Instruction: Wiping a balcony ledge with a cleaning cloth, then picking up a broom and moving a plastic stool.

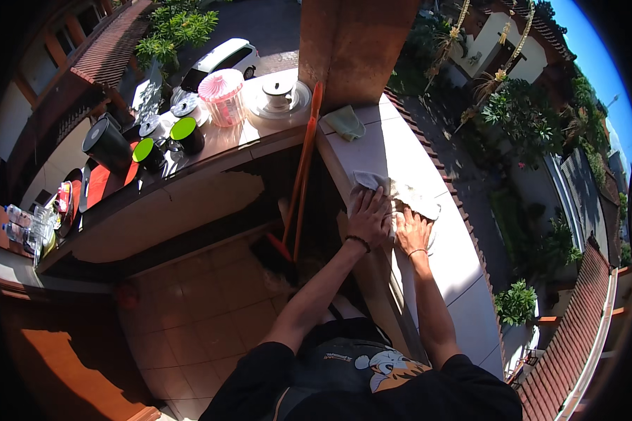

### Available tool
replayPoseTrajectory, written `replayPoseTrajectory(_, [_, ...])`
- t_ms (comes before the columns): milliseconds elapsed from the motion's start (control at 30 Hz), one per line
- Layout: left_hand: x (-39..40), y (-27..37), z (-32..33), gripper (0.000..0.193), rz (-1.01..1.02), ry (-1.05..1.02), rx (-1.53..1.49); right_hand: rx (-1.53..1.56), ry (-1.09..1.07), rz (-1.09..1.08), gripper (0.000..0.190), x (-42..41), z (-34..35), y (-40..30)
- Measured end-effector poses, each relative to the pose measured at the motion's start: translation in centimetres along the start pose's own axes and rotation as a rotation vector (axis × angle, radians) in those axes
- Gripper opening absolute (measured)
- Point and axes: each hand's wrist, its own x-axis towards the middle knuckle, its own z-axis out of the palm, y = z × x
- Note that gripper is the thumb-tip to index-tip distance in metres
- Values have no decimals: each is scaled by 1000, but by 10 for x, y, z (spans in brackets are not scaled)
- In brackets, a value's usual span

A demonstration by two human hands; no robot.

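Observation:
A greyish-white cloth (413,197) lies bunched on the white-tiled top of a balcony wall (408,139). My left hand (369,213) presses on the cloth's near left part, close to the wall's inner edge, its fingers spread over the fabric. Beside it, my right hand (413,230) rests on the right part of the cloth with the fingers slightly bent. Parts of the cloth are hidden under both hands. Farther along the same ledge, a folded pale green cloth (345,123) lies by the foot of the pillar.
Orange handles (306,152) lean in the wall corner, above a dark broom head (271,258). The left ledge carries a pink lidded container (224,97), a cup on plates (279,97), black-and-green mugs (187,134) and plastic bottles (18,223). A brown pillar (355,47) stands at the corner.

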Motion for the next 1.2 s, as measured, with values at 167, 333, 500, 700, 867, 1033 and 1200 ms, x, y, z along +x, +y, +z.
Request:
replayPoseTrajectory(167, [17, -50, -6, 56, -178, -27, 90, 243, 119, -289, 44, 49, 9, -54])
replayPoseTrajectory(333, [-31, -25, -3, 58, -335, 21, 42, 309, 85, -677, 30, 46, -7, -51])
replayPoseTrajectory(500, [51, -13, 12, 60, -176, -46, 162, 146, 162, -723, 30, 136, 23, 4])
replayPoseTrajectory(700, [138, -30, 72, 60, -85, -88, 278, 128, 178, -512, 37, 193, 22, 33])
replayPoseTrajectory(867, [103, 15, 91, 60, 78, -278, 150, 108, 13, -163, 48, 113, 6, 66])
replayPoseTrajectory(1033, [72, 30, 88, 61, 140, -292, 53, 55, 53, -217, 54, 85, -5, 74])
replayPoseTrajectory(1200, [156, -14, 97, 60, -3, -150, 116, -12, 89, -358, 33, 196, 20, 64])
